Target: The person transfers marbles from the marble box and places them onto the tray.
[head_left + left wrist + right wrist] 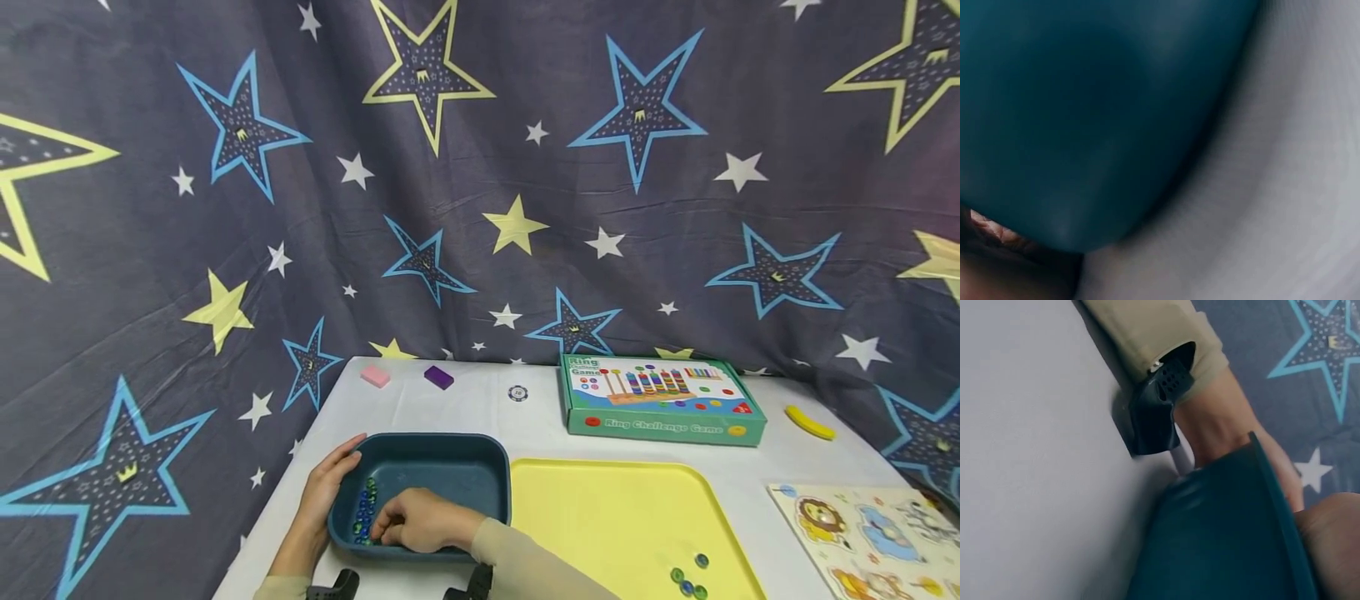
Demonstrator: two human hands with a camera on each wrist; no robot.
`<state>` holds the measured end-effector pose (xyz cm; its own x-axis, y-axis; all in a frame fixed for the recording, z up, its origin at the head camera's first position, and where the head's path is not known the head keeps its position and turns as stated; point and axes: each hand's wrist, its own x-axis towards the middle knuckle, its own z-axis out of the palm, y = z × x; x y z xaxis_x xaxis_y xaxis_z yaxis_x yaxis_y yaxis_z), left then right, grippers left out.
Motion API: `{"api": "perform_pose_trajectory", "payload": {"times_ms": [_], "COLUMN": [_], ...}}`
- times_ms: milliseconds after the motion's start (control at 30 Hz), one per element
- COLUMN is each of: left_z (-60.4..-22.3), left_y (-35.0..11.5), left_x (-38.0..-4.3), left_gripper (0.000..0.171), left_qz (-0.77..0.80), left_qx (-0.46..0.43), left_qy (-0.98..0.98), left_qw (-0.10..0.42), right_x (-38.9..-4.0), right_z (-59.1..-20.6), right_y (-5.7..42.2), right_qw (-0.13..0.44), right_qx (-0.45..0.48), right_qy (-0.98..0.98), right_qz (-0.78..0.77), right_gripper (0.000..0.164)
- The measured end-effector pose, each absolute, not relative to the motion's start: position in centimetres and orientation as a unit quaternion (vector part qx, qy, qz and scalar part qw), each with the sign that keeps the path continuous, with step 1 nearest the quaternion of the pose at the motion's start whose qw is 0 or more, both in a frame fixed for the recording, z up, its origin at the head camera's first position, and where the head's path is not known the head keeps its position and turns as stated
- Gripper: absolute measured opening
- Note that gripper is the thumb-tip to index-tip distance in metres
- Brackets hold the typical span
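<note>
A dark teal tub stands on the white table, its left part holding several blue and green glass marbles in a rough row. My left hand grips the tub's left side, fingers at the rim near its far left corner. Inside the tub, my right hand bends its fingers down to the near end of the marbles; whether a marble is pinched there is hidden. Close up, the left wrist view shows the tub's outer wall. In the right wrist view the wall partly covers the left hand.
Right of the tub lies a yellow tray with several marbles. Behind are a Ring Challenge Game box, a pink block, a purple block and a chip. Farther right are a yellow curved piece and an animal board.
</note>
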<state>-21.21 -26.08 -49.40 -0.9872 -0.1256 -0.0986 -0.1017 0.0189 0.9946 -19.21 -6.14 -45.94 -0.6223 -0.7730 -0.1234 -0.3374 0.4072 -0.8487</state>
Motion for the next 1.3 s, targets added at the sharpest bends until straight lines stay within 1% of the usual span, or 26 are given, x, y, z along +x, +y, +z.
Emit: {"api": "perform_pose_trajectory", "payload": {"times_ms": [200,400,567,667,867,967,1167,1300], "left_z": [-49.4,-49.4,-49.4,-49.4,-49.4,-49.4,-49.6,-49.6], "left_y": [-26.0,-25.9,-26.0,-26.0,-26.0,-26.1,-26.1,-26.1], "left_x": [-21.2,-21.2,-21.1,-21.1,-21.1,-21.1,-21.2,-21.2], "left_gripper": [0.046,0.047,0.047,0.047,0.047,0.047,0.047,0.047], "left_qz": [-0.693,-0.689,-0.685,-0.686,-0.689,-0.690,-0.680,-0.678], "left_qx": [0.088,0.080,0.079,0.078,0.076,0.082,0.100,0.094], "left_qy": [-0.716,-0.720,-0.724,-0.723,-0.721,-0.719,-0.727,-0.729], "left_qw": [0.011,0.015,0.019,0.021,0.018,0.018,0.011,0.013], "right_x": [-18.7,-18.4,-18.2,-18.3,-18.5,-18.7,-20.3,-21.3], "right_z": [-45.8,-45.3,-44.7,-44.3,-42.9,-42.2,-42.0,-42.7], "right_y": [-3.9,-1.3,0.8,2.0,4.7,6.1,9.0,10.9], "right_qw": [0.204,0.163,0.133,0.126,0.171,0.176,0.119,0.082], "right_qx": [-0.344,-0.334,-0.311,-0.291,-0.276,-0.265,-0.219,-0.174], "right_qy": [0.808,0.782,0.780,0.775,0.727,0.716,0.751,0.784], "right_qz": [-0.433,-0.500,-0.527,-0.547,-0.605,-0.621,-0.611,-0.591], "right_gripper": [0.012,0.011,0.009,0.011,0.017,0.020,0.022,0.018]}}
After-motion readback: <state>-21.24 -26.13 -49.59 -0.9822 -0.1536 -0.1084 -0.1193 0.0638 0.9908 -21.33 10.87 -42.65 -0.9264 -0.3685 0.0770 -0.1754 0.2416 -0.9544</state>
